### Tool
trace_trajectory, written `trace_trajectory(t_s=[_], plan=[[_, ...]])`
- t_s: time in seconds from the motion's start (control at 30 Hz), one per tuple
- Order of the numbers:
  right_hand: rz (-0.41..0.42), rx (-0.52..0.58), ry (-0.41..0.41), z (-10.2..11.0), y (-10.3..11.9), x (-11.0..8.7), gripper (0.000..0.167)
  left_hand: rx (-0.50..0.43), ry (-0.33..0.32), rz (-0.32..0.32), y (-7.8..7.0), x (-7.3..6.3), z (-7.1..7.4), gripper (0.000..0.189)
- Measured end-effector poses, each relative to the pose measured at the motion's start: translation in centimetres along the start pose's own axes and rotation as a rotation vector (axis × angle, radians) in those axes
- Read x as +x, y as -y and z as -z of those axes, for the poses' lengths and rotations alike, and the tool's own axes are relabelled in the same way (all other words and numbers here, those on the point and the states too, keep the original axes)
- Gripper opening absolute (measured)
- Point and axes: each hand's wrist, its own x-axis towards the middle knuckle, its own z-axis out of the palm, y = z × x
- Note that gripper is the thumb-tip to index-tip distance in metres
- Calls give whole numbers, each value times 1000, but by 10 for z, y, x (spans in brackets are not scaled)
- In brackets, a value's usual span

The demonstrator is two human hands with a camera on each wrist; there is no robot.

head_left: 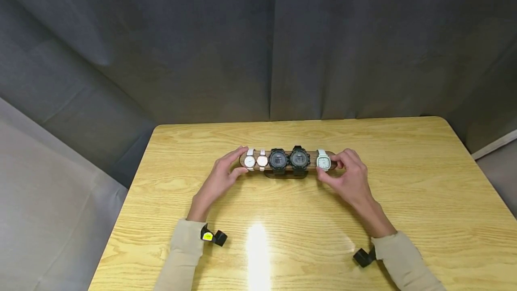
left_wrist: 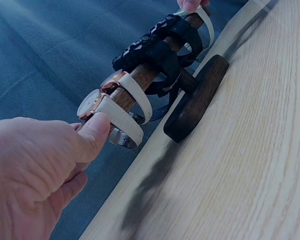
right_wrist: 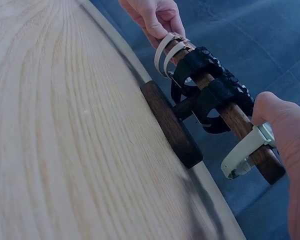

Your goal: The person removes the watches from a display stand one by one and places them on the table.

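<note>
A dark wooden watch stand (right_wrist: pixel 165 120) carries a row of watches on its raised bar. At the bar's left end my left hand (head_left: pixel 220 174) pinches the outermost white-strapped watch (head_left: pixel 249 161), its thumb against the strap. Beside that sits a slimmer watch (head_left: pixel 262 160) with a pale strap and rose-gold case. Two chunky black digital watches (head_left: pixel 278 160) fill the middle. Toward the other end my right hand (head_left: pixel 350 178) pinches a mint-green square watch (head_left: pixel 323 162), thumb at its lower edge and fingers at the bar's tip. Fingertips behind the bar are partly hidden.
The stand's foot rests on a light wood-grain table (head_left: pixel 282 210). A dark grey curtain (head_left: pixel 210 57) hangs behind the table's far edge. Black wrist cameras (head_left: pixel 220 238) are strapped to both sleeves, and a bright glare lies on the near tabletop.
</note>
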Motion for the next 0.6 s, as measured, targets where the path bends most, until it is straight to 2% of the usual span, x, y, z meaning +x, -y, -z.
trace_trajectory(t_s=[0.6], plan=[[20, -14, 5, 6, -6, 3, 32, -1, 0, 4, 0, 0, 0, 64]])
